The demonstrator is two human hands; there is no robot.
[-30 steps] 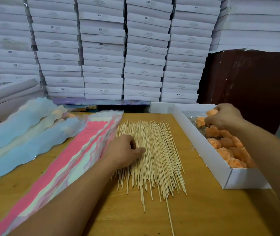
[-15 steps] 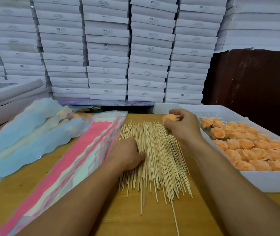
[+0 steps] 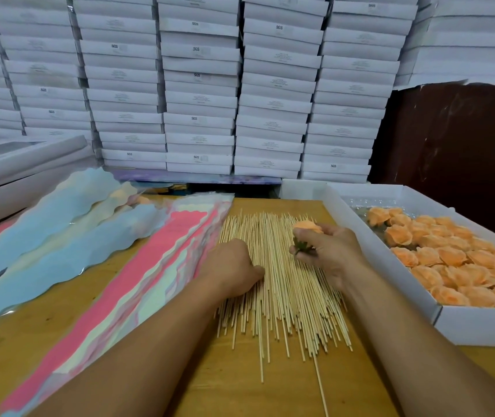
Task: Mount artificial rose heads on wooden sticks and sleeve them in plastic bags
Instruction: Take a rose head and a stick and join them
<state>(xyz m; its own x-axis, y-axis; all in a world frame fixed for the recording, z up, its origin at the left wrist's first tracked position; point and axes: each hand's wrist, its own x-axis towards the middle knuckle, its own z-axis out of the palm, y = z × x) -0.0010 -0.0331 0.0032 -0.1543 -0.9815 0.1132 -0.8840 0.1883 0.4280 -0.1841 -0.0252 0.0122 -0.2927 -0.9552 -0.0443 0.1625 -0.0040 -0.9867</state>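
A wall of stacked white boxes (image 3: 198,85) fills the background behind a wooden counter (image 3: 240,386). The landmark is the fan of wooden sticks (image 3: 282,284) spread flat at the counter's middle — probably loosened like this so one can be picked off easily. To the left of the sticks lie overlapping plastic bags (image 3: 113,281) in pink, blue and pale stripes, mouths pointing away, likely kept close for sleeving. To the right of the sticks sits a long white tray (image 3: 481,326) packed with orange rose heads (image 3: 451,260).

The left hand (image 3: 234,272) rests knuckles-up on the sticks' left edge; its fingers curl down into the pile, apparently singling out a stick, though whether they have pinched one cannot be told. The right hand (image 3: 327,251) hovers over the sticks' far right part, fingers wrapped around a single rose head (image 3: 308,227) — petals facing away, green base toward the other hand, seemingly ready to receive a stick.
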